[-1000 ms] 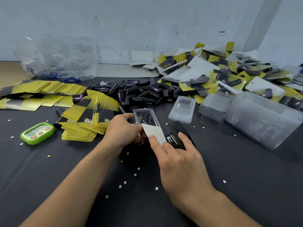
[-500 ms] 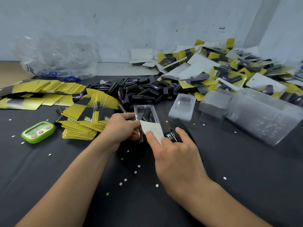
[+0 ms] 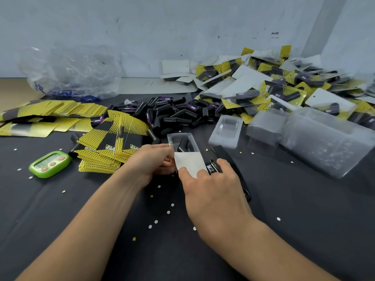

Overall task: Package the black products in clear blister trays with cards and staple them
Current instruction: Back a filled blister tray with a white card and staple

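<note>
1. A person's view down onto a bench [image 3: 304,220] covered in black cloth, with both bare forearms reaching in from the bottom edge.
2. The left hand [image 3: 154,161] pinched the left edge of a clear blister tray [image 3: 189,138], thumb on top and fingers curled beneath.
3. One black product [image 3: 182,146] lay inside that tray, near the middle of the bench.
4. The right hand [image 3: 211,189] pinched the near end of a white card [image 3: 189,163] between thumb and forefinger; the card's far end lay over the tray's near half.
5. The right hand's other fingers curled over the front of a black stapler [image 3: 224,153], which lay on the bench just right of the tray.
6. Behind the tray sat a heap of loose black products [image 3: 174,114].
7. To the left, touching the left wrist, lay a fanned stack of yellow cards [image 3: 113,142]; more yellow cards [image 3: 50,114] spread out further left.
8. A green timer [image 3: 49,164] sat near the left edge.
9. An empty clear tray [image 3: 226,128] and stacked clear trays [image 3: 324,142] stood to the right.
10. Finished packages [image 3: 274,88] were piled at the back right, and a crumpled plastic bag [image 3: 69,72] at the back left.
11. Small paper dots [image 3: 156,221] dotted the cloth.
</note>
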